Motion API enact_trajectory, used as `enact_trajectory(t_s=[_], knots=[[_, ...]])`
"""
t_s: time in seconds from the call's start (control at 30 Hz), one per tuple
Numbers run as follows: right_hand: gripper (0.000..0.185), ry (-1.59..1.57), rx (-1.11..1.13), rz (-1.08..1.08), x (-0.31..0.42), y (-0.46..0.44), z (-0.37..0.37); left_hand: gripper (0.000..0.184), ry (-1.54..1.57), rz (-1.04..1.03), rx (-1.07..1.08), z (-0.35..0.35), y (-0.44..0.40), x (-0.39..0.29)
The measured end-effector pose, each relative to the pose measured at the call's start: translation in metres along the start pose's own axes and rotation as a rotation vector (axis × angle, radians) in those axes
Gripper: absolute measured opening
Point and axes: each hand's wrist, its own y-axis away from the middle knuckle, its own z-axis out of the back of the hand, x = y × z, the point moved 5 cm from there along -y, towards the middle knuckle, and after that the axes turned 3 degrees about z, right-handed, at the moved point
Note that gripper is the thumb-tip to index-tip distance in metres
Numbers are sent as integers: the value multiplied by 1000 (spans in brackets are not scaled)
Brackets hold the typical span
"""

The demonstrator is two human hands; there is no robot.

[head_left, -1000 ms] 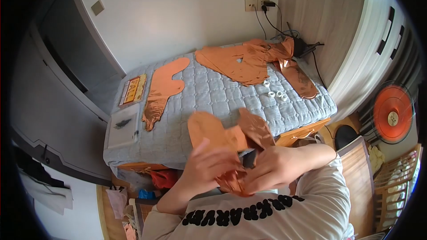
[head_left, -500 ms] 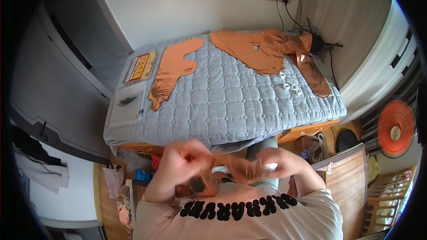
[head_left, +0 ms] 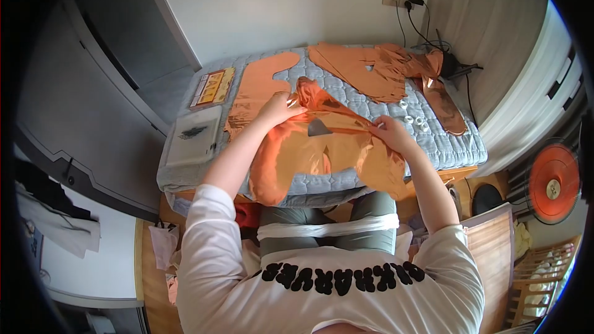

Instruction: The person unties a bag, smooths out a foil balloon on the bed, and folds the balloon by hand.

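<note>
A shiny copper-coloured foil balloon (head_left: 291,161), flat and creased with a hole near its middle, is stretched between my two hands. My left hand (head_left: 279,110) pinches its upper left edge, fingers closed. At the upper right edge, my right hand (head_left: 390,133) grips the foil between thumb and fingers. Its lower lobes hang over the front edge of the bed, above my knees. Behind it lies another flat copper foil balloon (head_left: 267,71), partly covered. A pile of copper foil balloons (head_left: 356,71) rests at the back right, near small white rolls (head_left: 422,125).
On the left of the quilted bed (head_left: 213,176) are a yellow-and-red packet (head_left: 212,88) and a clear plastic pouch (head_left: 193,133). Dark cables (head_left: 455,65) run by the cabinet. An orange fan (head_left: 552,182) stands at right. A white strip (head_left: 328,229) lies across my thighs.
Both hands have moved forward from my chest to over the bed. The bunched foil between them is now spread out wide. The white strip across my thighs has come into view.
</note>
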Motion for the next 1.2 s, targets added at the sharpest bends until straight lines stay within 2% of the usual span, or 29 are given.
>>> enact_trajectory(t_s=[0.03, 0.07, 0.13, 0.17, 0.2, 0.23, 0.27, 0.3, 0.33, 0.4, 0.43, 0.53, 0.67, 0.73, 0.83, 0.93, 1.0, 1.03, 1.1, 1.13, 1.2], knots=[[24, 155, -51, 25, 1, -6, 3, 80, -94, 53, -28, -2, -4, 2], [24, 156, -53, 27, 0, -7, 2, 80, -94, 50, -30, -6, -7, 1], [25, 513, -246, 267, 13, -5, 6, 89, -230, 184, -140, -4, -6, -7], [25, 513, -251, 268, 12, -2, 6, 90, -169, 274, -60, -4, -5, -10], [27, 519, -287, 444, 18, 8, 5, 90, -169, 270, -63, -6, -3, -18], [30, 525, -317, 621, 22, 20, 5, 90, -209, 241, -166, -6, 2, -26], [30, 529, -316, 625, 19, 30, 5, 89, -248, 215, -269, -6, 10, -33], [32, 495, -225, 589, 14, 42, 2, 87, -304, 199, -197, -11, 20, -44], [34, 461, -133, 552, 11, 52, -3, 85, -306, 82, -126, -17, 30, -51], [39, 524, -117, 542, 12, 77, -14, 85, -423, 63, 82, -33, 44, -59], [45, 585, -104, 529, 11, 83, -20, 87, -387, 109, 200, -41, 48, -59], [51, 616, -133, 540, 4, 85, -25, 92, -380, 47, 201, -53, 44, -52], [52, 616, -103, 488, 7, 76, -22, 93, -313, 66, 195, -56, 22, -42], [54, 664, -75, 443, 5, 69, -20, 92, -256, 60, 149, -49, 20, -45], [55, 657, -45, 436, 5, 69, -17, 75, 10, -25, -76, -22, 26, -49], [51, 612, -62, 445, 15, 76, -12, 72, -97, -121, -218, 23, 64, -57], [49, 573, -87, 484, 30, 78, -12, 65, 96, -53, -340, 60, 99, -38], [47, 531, -120, 514, 40, 78, -14, 65, 90, -37, -349, 74, 120, -25], [43, 489, -57, 588, 69, 68, -28, 61, 81, 250, -657, 105, 170, 9], [39, 452, -8, 647, 88, 62, -40, 61, 70, 265, -664, 102, 185, 15], [37, 425, 56, 789, 131, 43, -75, 62, 21, 439, -753, 85, 212, 36]])
